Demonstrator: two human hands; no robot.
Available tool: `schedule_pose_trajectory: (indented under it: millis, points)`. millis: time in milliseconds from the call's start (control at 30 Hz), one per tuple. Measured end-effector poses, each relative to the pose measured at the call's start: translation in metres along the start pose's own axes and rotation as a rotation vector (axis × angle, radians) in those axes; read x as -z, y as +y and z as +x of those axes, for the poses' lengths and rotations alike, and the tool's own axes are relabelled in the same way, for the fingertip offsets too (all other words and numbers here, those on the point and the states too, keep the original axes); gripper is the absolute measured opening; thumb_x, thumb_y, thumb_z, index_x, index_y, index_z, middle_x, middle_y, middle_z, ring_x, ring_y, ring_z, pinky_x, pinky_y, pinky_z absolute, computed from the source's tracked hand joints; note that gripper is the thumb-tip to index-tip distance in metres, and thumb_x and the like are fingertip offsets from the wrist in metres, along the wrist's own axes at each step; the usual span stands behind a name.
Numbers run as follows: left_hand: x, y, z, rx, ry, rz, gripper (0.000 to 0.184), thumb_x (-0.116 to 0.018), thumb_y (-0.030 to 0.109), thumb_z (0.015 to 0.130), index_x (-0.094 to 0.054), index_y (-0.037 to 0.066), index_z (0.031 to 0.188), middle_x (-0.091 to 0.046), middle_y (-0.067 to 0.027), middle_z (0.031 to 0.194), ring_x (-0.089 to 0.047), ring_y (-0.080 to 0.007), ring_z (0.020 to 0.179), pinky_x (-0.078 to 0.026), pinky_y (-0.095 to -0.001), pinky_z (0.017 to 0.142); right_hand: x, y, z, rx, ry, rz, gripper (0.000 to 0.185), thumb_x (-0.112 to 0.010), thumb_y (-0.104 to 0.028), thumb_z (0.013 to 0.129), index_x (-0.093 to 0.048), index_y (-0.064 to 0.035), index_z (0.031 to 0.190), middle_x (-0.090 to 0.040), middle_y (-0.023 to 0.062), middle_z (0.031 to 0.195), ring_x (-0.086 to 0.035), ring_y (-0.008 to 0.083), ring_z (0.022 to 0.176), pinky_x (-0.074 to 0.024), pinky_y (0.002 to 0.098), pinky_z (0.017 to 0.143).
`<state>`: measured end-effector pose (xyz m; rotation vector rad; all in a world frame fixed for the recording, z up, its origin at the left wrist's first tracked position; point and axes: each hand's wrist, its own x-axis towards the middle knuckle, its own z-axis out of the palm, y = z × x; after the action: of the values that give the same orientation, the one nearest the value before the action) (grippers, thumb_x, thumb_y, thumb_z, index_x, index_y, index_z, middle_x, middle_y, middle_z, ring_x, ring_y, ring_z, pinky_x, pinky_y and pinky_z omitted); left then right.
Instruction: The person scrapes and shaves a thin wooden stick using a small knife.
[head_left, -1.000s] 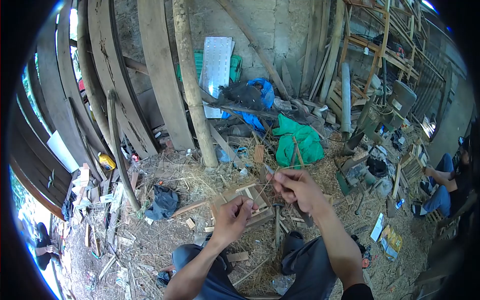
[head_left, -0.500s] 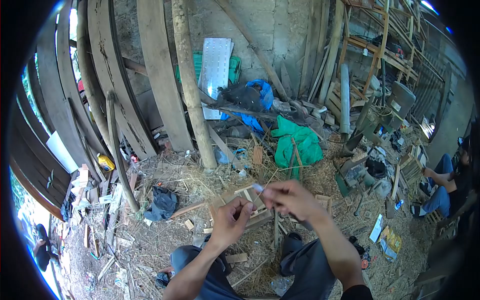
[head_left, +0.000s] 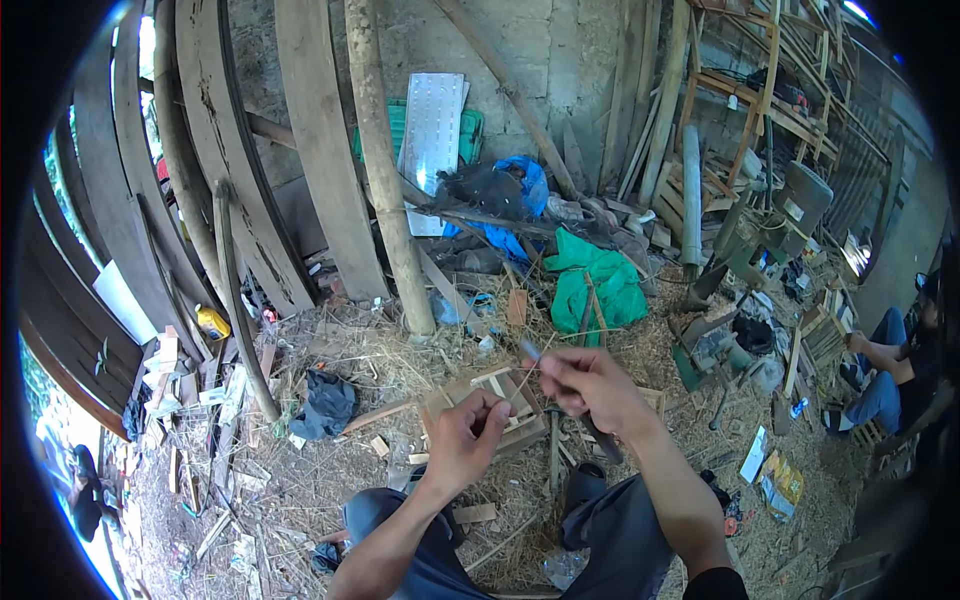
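Nearest are the person's dark trousers [head_left: 628,535], the knees apart above the littered ground. Between and beyond the knees, both hands work close together. The left hand [head_left: 466,433] has its grip closed to a pinch, thumb against curled fingers, on a thin strip [head_left: 520,384] that slants up toward the other hand. The right hand [head_left: 592,392] has its grip curled firmly around a tool [head_left: 530,349], whose greyish tip juts past the fingers near the strip; whether the two touch is too small to tell. A dark length shows below that hand, perhaps the handle.

Under the hands sits a shallow wooden box [head_left: 527,436]. Farther left lies crumpled black plastic [head_left: 326,405]. Beyond are a green bag [head_left: 597,290], a leaning wooden post [head_left: 388,205] and the block wall [head_left: 560,55].
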<state>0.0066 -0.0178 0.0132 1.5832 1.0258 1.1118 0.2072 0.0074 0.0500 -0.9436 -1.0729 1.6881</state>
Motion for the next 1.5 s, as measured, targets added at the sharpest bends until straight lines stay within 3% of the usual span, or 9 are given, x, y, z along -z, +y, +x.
schedule_pose_trajectory:
  millis: [100,167,600,733,867,967,1067,1233,1500]
  points:
    - [0.003,0.002,0.001,0.020,-0.004,0.022,0.016,-0.052,0.012,0.095,-0.058,-0.001,0.090,-0.046,0.0054,0.062,-0.036,-0.0001,0.055,-0.027,-0.0207,0.049,-0.004,0.000,0.000,-0.129,-0.144,-0.181,0.026,-0.054,-0.021,0.095,-0.062,0.0013,0.107,-0.053,-0.0021,0.069,-0.037,0.0026,0.049,-0.0265,0.0186,0.044]
    - [0.004,0.001,-0.001,0.052,-0.028,0.003,0.017,-0.052,0.015,0.095,-0.058,0.000,0.091,-0.045,0.0063,0.062,-0.035,0.0000,0.055,-0.028,-0.0206,0.050,0.001,-0.002,0.002,-0.042,0.063,-0.019,0.025,-0.055,-0.021,0.095,-0.062,-0.0002,0.107,-0.054,-0.0023,0.070,-0.036,0.0027,0.049,-0.0261,0.0189,0.044]
    - [0.003,-0.004,0.002,-0.020,-0.019,-0.007,0.015,-0.053,0.014,0.095,-0.058,0.000,0.091,-0.047,0.0061,0.062,-0.036,-0.0003,0.055,-0.028,-0.0206,0.049,0.001,0.000,0.000,-0.111,-0.067,-0.061,0.029,-0.054,-0.021,0.095,-0.059,0.0030,0.111,-0.054,-0.0019,0.070,-0.035,0.0017,0.046,-0.0247,0.0181,0.042]
    - [-0.001,0.004,-0.003,0.005,-0.006,0.058,0.012,-0.054,0.010,0.093,-0.059,-0.001,0.092,-0.048,0.0057,0.061,-0.036,-0.0001,0.055,-0.028,-0.0204,0.048,0.008,-0.001,0.001,-0.005,0.112,0.055,0.025,-0.056,-0.022,0.094,-0.063,0.0003,0.104,-0.055,-0.0026,0.071,-0.036,0.0023,0.048,-0.0241,0.0187,0.043]
    - [-0.001,0.003,-0.002,0.018,0.045,0.124,0.011,-0.056,0.008,0.092,-0.060,-0.001,0.092,-0.050,0.0050,0.062,-0.038,0.0000,0.055,-0.030,-0.0199,0.048,-0.010,0.000,-0.004,-0.129,-0.084,-0.205,0.024,-0.054,-0.020,0.095,-0.063,0.0009,0.102,-0.056,-0.0015,0.072,-0.036,0.0020,0.048,-0.0245,0.0188,0.043]
    - [-0.004,-0.004,-0.002,-0.041,0.098,0.160,0.011,-0.061,0.010,0.089,-0.059,-0.001,0.086,-0.054,-0.0011,0.056,-0.044,-0.0033,0.048,-0.033,-0.0234,0.044,0.004,-0.005,0.001,0.020,0.108,-0.039,0.019,-0.056,-0.019,0.094,-0.064,-0.0020,0.092,-0.057,0.0000,0.073,-0.037,0.0023,0.050,-0.0266,0.0197,0.043]
    - [-0.005,-0.004,0.000,-0.129,0.137,0.253,0.010,-0.062,0.009,0.088,-0.060,0.000,0.085,-0.056,-0.0033,0.056,-0.047,-0.0059,0.046,-0.035,-0.0245,0.044,-0.005,0.005,-0.003,-0.124,-0.083,-0.243,0.019,-0.057,-0.018,0.094,-0.064,-0.0010,0.092,-0.057,0.0000,0.073,-0.037,0.0027,0.050,-0.0262,0.0200,0.042]
    - [-0.007,-0.008,0.004,-0.287,0.219,0.362,0.009,-0.064,0.009,0.087,-0.060,0.001,0.084,-0.057,-0.0069,0.055,-0.049,-0.0100,0.045,-0.037,-0.0257,0.044,-0.007,0.008,0.003,-0.068,-0.001,-0.090,0.019,-0.058,-0.017,0.093,-0.064,0.0003,0.090,-0.057,0.0003,0.070,-0.038,0.0041,0.049,-0.0270,0.0204,0.041]
    - [-0.003,0.001,0.001,-0.090,0.124,0.151,0.011,-0.060,0.008,0.090,-0.059,-0.002,0.086,-0.056,-0.0001,0.061,-0.044,-0.0019,0.053,-0.033,-0.0220,0.046,-0.007,0.013,0.001,-0.016,-0.019,-0.238,0.021,-0.057,-0.019,0.094,-0.064,0.0003,0.091,-0.057,0.0005,0.070,-0.038,0.0030,0.049,-0.0277,0.0198,0.041]
